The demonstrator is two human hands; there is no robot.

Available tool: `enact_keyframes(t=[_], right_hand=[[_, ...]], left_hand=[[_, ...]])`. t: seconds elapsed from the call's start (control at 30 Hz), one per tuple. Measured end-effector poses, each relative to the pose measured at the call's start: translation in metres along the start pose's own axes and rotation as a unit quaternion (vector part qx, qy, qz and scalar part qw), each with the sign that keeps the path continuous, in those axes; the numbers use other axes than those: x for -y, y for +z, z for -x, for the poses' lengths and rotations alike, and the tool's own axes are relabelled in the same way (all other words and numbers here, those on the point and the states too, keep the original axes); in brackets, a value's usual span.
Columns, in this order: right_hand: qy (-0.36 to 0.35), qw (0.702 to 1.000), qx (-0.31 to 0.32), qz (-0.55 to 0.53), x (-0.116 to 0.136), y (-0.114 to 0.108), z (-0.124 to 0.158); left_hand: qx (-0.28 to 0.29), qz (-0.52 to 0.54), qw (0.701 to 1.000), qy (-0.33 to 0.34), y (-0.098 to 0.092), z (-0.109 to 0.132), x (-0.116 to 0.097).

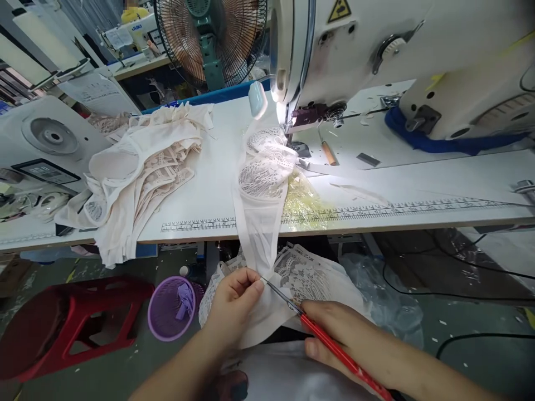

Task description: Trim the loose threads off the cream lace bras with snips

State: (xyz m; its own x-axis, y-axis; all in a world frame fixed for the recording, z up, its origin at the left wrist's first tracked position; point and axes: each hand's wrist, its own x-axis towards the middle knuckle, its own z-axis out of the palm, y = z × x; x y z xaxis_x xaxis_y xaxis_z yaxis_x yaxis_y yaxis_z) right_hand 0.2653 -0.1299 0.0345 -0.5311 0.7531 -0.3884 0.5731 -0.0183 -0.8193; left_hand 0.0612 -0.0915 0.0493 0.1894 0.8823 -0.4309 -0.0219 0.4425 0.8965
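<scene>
Our right hand (338, 317) grips red scissors (322, 334); our left hand (236, 298) pinches pale fabric (259, 223). We're apparently trimming; the next snip wants tautness.

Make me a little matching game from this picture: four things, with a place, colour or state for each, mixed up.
1. Scissors
2. Bin
3. Fan
4. Stool

A. Behind the white table
B. Red, on the floor
C. In the right hand
D. Purple

Pairs: 1-C, 2-D, 3-A, 4-B.
</scene>
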Motion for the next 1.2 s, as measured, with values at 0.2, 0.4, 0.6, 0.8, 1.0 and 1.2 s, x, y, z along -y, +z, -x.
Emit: enact_keyframes(t=[0.2, 0.4, 0.6, 0.8, 1.0, 1.2], right_hand=[[0.017, 0.998, 0.010, 0.062, 0.016, -0.002, -0.006], [0.062, 0.996, 0.012, 0.060, 0.023, -0.003, -0.011], [0.066, 0.997, -0.003, 0.026, 0.014, 0.003, -0.011], [0.026, 0.998, -0.064, -0.014, 0.006, 0.001, -0.006], [-0.055, 0.960, -0.205, -0.184, 0.013, -0.010, -0.009], [-0.092, 0.940, -0.192, -0.266, 0.026, -0.006, -0.020]], left_hand=[[-0.021, -0.026, 0.999, 0.014, 0.002, 0.003, -0.007], [-0.018, -0.028, 0.999, 0.011, 0.000, 0.002, -0.006], [-0.015, -0.036, 0.999, 0.019, 0.000, 0.004, -0.009], [-0.006, -0.061, 0.998, 0.028, 0.002, 0.008, -0.012], [0.039, -0.046, 0.996, 0.064, 0.005, 0.009, -0.003], [0.096, -0.075, 0.985, 0.118, 0.012, 0.010, 0.005]])
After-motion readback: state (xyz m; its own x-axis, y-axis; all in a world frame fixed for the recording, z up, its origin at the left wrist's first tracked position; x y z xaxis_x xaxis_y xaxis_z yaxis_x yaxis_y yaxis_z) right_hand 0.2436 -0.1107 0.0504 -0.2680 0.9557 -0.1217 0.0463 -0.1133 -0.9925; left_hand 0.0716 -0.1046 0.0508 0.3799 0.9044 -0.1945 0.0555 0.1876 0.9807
